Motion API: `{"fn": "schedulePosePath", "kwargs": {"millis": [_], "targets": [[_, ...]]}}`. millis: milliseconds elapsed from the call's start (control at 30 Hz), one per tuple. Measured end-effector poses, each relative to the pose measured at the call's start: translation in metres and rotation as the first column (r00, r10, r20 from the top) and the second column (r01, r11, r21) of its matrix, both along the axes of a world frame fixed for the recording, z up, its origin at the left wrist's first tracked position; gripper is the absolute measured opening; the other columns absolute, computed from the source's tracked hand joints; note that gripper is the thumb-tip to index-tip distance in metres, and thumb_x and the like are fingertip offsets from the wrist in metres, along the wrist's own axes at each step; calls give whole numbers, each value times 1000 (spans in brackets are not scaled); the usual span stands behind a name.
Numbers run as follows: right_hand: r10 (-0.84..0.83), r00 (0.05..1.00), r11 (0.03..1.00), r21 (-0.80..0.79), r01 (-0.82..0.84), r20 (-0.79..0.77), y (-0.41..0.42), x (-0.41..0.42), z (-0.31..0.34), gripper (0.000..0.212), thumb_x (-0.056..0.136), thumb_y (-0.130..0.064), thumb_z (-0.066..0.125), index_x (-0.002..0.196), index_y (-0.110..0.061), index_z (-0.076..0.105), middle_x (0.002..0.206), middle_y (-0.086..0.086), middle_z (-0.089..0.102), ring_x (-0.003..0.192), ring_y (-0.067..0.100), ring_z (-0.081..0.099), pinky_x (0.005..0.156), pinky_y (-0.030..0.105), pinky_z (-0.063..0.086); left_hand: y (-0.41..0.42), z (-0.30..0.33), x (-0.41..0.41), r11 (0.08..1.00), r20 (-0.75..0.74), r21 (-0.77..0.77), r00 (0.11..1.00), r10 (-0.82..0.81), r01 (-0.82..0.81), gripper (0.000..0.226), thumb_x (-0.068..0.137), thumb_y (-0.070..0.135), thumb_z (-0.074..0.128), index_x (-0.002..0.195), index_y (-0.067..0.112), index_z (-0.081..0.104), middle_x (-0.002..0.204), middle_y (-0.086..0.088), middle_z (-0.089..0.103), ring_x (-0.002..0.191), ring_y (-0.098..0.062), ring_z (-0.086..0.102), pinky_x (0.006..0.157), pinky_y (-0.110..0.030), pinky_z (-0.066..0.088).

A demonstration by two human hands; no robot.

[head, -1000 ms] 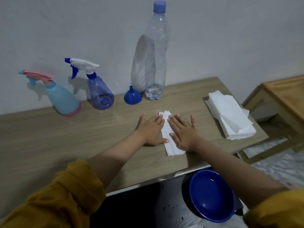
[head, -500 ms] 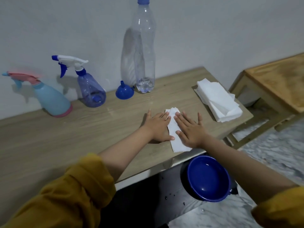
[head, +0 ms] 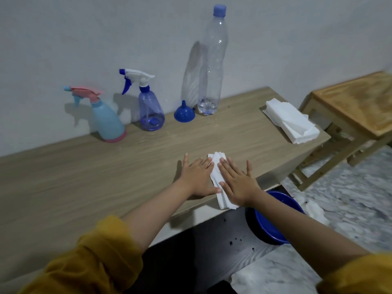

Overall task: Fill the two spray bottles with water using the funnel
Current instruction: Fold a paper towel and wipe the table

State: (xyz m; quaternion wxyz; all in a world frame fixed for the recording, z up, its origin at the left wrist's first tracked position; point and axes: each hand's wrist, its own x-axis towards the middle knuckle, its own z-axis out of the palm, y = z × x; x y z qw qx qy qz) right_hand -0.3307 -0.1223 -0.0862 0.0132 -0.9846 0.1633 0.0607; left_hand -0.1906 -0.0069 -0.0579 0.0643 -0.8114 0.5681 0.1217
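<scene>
Against the wall stand a light blue spray bottle (head: 109, 120) with a pink trigger and a translucent purple spray bottle (head: 150, 112) with a white and blue trigger, both capped. A small blue funnel (head: 184, 113) sits mouth down beside a tall clear water bottle (head: 212, 64), nearly empty, blue cap on. My left hand (head: 198, 177) and my right hand (head: 237, 181) lie flat on the wooden table (head: 84, 179), fingers straight, pressing a folded white tissue (head: 218, 177) near the front edge.
A stack of white tissues (head: 291, 123) lies at the table's right end. A blue bowl (head: 273, 221) sits on the floor below the front edge, near water drops on a dark surface. A wooden stool (head: 356, 105) stands to the right.
My hands stay flat on the tissue. Only the camera view has shifted, turning back toward the left.
</scene>
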Motion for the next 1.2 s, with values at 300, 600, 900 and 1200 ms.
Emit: {"fn": "schedulePosePath", "kwargs": {"millis": [300,600,900,1200], "targets": [[93,996,996,-17,-93,-14,108,37,-2,75,85,-52,-10,152,-17,-5,158,-4,-16,144,12,-22,91,41,-45,125,1,26,998,-6,-26,998,61,-61,99,77,80,37,152,21,12,161,3,4,146,-21,11,107,-66,-12],[217,976,976,-28,-218,-19,193,87,-1,81,83,-57,-18,151,-16,-5,159,-3,-14,142,12,-22,91,41,-44,227,3,58,987,-7,-47,988,153,-153,95,80,78,34,152,21,11,161,4,4,146,-21,12,108,-66,-9],[336,942,942,8,-336,0,271,138,0,78,85,-54,-11,152,-16,-4,160,-1,-12,142,8,-21,90,40,-45,316,3,95,963,35,-43,962,269,-268,89,83,76,28,152,22,12,160,7,5,146,-19,12,108,-66,-8],[430,902,899,74,-432,40,345,186,-2,77,87,-55,-9,152,-16,-4,160,-1,-13,139,8,-24,103,47,-28,399,-2,130,904,82,-66,901,426,-422,66,94,63,18,149,26,25,158,12,17,145,-17,17,109,-66,-7]]}}
